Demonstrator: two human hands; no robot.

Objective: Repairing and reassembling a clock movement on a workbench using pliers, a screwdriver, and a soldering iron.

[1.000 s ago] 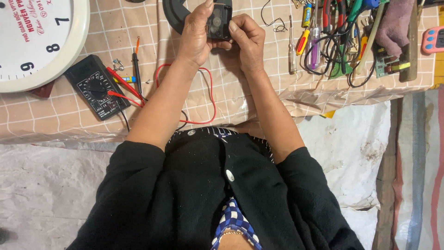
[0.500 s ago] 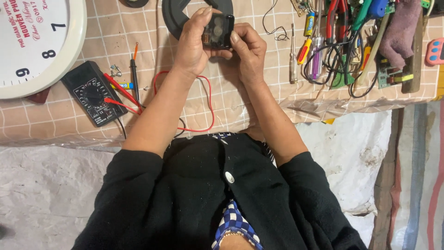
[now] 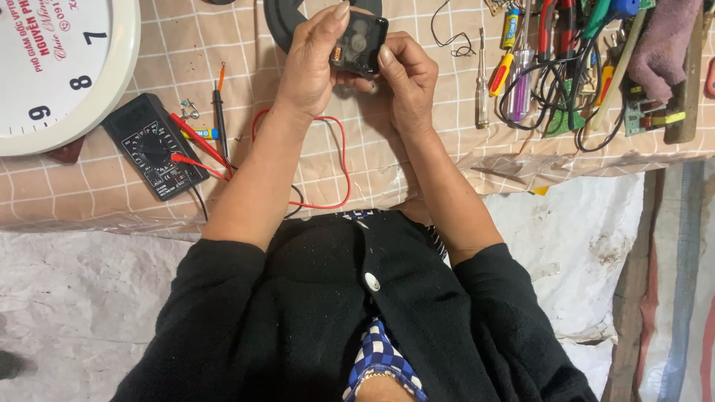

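Note:
Both my hands hold a small black box-shaped clock movement point(image 3: 359, 42) above the checked tablecloth point(image 3: 417, 149). My left hand point(image 3: 311, 63) grips its left side, with a finger laid over the top edge. My right hand point(image 3: 406, 78) grips its right side, thumb against the edge. The movement's face shows a pale round part and a small orange piece. A black round object point(image 3: 279, 22) lies on the cloth just behind my hands, partly hidden.
A white wall clock point(image 3: 52, 67) lies at the far left. A black multimeter point(image 3: 155, 155) with red and black leads sits beside it. Screwdrivers, pliers and wires point(image 3: 551, 67) crowd the right side. A circuit board point(image 3: 648, 112) lies further right.
My hands with the clock movement have shifted slightly nearer and lower in view. The grip on the movement stays the same.

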